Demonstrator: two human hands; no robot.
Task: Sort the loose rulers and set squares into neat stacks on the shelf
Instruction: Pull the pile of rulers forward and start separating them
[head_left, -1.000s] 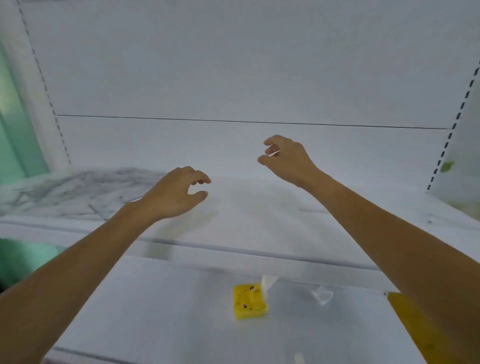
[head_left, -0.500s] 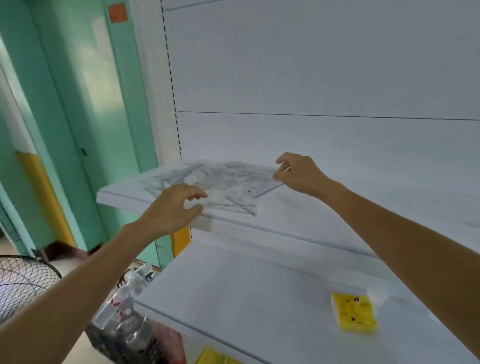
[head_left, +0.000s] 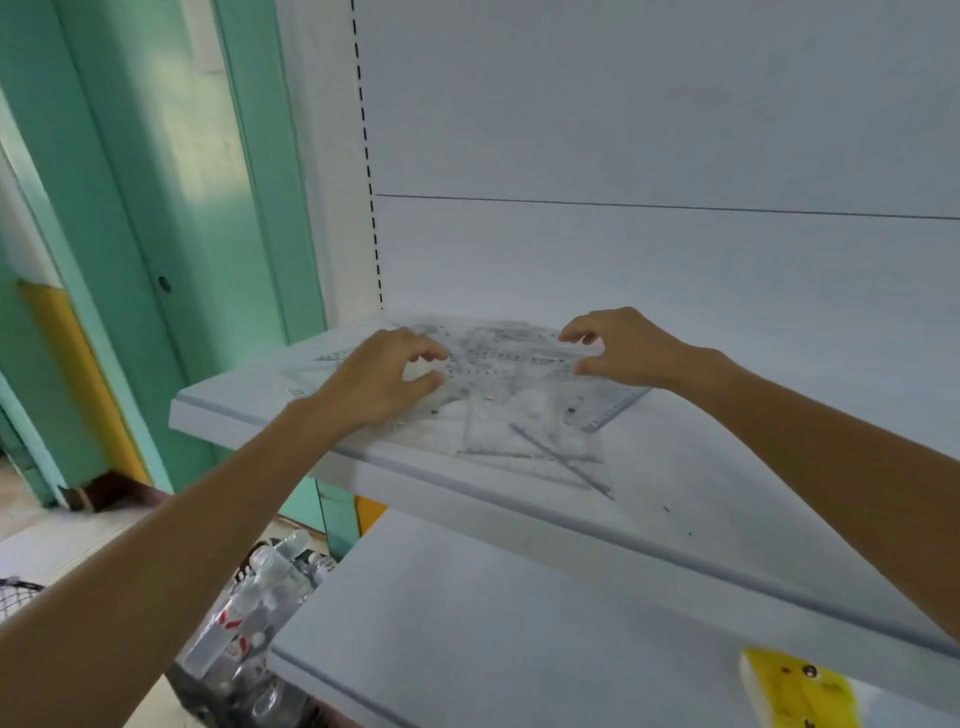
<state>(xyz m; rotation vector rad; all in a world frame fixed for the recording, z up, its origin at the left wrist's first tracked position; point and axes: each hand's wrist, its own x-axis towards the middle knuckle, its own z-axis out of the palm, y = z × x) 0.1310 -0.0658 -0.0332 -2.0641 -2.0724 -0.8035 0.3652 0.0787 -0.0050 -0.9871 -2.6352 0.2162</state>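
While the left hand (head_left: 382, 382) and the right hand (head_left: 626, 345) hang side by side over the shelf (head_left: 234, 413), each has its thumb and bent fingers spread apart and grips nothing. Whether the fingertips touch the plastic below, I cannot tell. Under and between them lies a loose pile of clear rulers and set squares (head_left: 519, 410), crossed at odd angles. It sits at the shelf's left end, reaching from the back panel (head_left: 649, 260) almost to the front edge. One set square (head_left: 530, 457) lies nearest that edge. To the right of the pile the shelf is bare. On the lower shelf (head_left: 467, 623), a yellow packet (head_left: 800, 691) sits toward the right. Off its left end, clear bottles (head_left: 249, 613) crowd together; what holds them is unclear.
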